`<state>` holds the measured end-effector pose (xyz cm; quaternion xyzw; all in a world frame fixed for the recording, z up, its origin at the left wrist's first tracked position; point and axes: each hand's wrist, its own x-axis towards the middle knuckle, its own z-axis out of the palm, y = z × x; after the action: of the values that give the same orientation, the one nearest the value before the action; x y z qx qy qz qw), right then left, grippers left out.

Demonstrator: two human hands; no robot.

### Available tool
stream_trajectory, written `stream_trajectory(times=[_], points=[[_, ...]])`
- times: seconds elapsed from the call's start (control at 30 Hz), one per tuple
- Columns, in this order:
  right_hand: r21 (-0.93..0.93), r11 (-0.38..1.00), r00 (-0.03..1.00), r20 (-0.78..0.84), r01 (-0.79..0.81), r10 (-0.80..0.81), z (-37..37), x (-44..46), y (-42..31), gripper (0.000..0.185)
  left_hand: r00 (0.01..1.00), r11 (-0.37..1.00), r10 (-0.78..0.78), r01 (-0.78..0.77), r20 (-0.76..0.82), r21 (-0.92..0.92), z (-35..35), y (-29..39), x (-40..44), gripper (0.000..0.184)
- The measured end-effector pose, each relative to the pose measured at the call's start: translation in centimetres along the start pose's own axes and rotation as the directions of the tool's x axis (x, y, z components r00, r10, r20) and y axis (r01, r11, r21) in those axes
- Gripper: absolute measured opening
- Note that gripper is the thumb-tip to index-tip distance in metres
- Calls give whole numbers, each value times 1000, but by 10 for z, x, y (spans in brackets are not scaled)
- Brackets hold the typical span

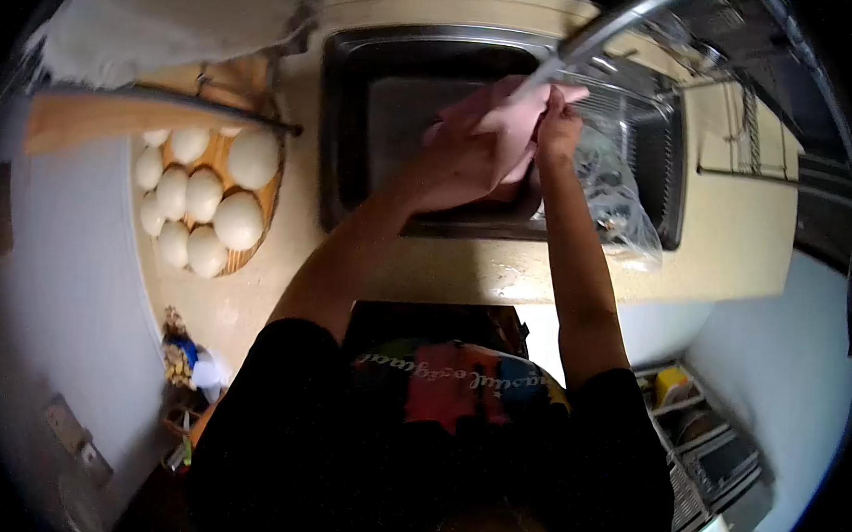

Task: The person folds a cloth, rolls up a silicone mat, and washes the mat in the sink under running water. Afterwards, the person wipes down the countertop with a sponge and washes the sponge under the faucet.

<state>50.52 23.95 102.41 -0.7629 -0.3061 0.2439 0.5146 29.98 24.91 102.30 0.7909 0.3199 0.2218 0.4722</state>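
Both arms (350, 252) fwd, L hand (460, 167) + R hand (558, 133) on pink item (518, 122)

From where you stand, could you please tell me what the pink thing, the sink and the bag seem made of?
Pink thing: matte, perhaps fabric, given its soft folds. Sink: probably stainless steel, smooth, with bright glints along its rim. Bag: likely glossy plastic film, see-through and crinkled.

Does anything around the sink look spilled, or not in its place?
Yes, slightly: a clear plastic bag hangs over the near rim of the sink, and shiny spots, perhaps splashed water, mark the counter.
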Motion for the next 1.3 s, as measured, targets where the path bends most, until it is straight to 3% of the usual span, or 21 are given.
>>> stream_trajectory(times=[0.03,0.1,0.17,0.2,0.23,0.3,0.33,0.37,0.4,0.5,0.6,0.7,0.77,0.8,0.87,0.9,0.97,1.1,1.17,1.23,1.3], points=[[-86,994,997,40,70,-67,7,-14,-18,36,1000,998,17,-18,18,66,-7,19,1,27],[270,961,974,198,55,-111,27,-59,-29,31,881,582,-473,287,-29,-761,-9,60,9,18],[116,946,912,251,303,-323,37,-74,-24,31,753,325,-639,76,-160,-943,12,34,40,22],[87,924,877,294,372,-380,40,-77,-23,32,712,280,-685,60,-156,-958,8,36,39,23],[372,924,896,375,88,-237,40,-73,-20,34,668,235,-729,38,-151,-971,3,39,38,24],[634,715,900,435,-294,-15,39,-62,-23,37,891,743,-389,154,-233,-651,6,49,25,45],[655,699,877,474,-287,-84,39,-47,-17,37,821,755,-562,460,-98,-467,-7,77,22,51],[673,686,852,501,-276,-149,37,-35,-8,38,823,752,-561,462,-88,-470,4,58,23,51],[601,760,858,501,-248,-116,35,-35,0,36,914,725,-368,167,-171,-668,25,21,30,49],[160,983,915,378,88,-143,33,-73,-14,34,880,702,-472,340,-51,-626,-3,47,27,45],[298,950,937,298,91,-183,28,-79,-19,34,911,531,-406,165,-78,-831,18,6,46,41],[122,981,971,170,149,-169,37,-38,-13,35,853,312,-521,157,-31,-937,23,30,47,39],[-58,835,836,-12,547,-548,34,-9,1,46,949,757,-283,130,-141,-640,8,40,43,41],[-67,838,838,-31,542,-545,21,-4,-13,46,954,759,-271,132,-125,-637,-5,54,46,41],[-147,552,571,242,821,-784,-11,-2,-56,56,933,795,-348,347,94,-498,-37,93,51,45],[-156,557,578,235,816,-782,-16,5,-52,56,926,816,-344,376,155,-438,-46,92,54,45],[-119,799,666,632,589,-397,-27,18,-40,65,928,870,-283,355,243,-342,-62,77,69,46],[-240,680,520,820,693,-239,-50,2,-70,50,958,973,-213,190,191,132,-56,62,97,38],[-80,662,524,685,745,-506,-42,-7,-31,39,988,971,-130,112,78,209,-44,54,101,36],[18,1000,726,688,2,-14,-47,-23,-19,34,988,926,61,-3,-142,379,-32,46,102,33],[149,974,749,661,-170,30,-51,-28,-8,31,921,802,273,-60,-276,595,-16,68,83,51]])
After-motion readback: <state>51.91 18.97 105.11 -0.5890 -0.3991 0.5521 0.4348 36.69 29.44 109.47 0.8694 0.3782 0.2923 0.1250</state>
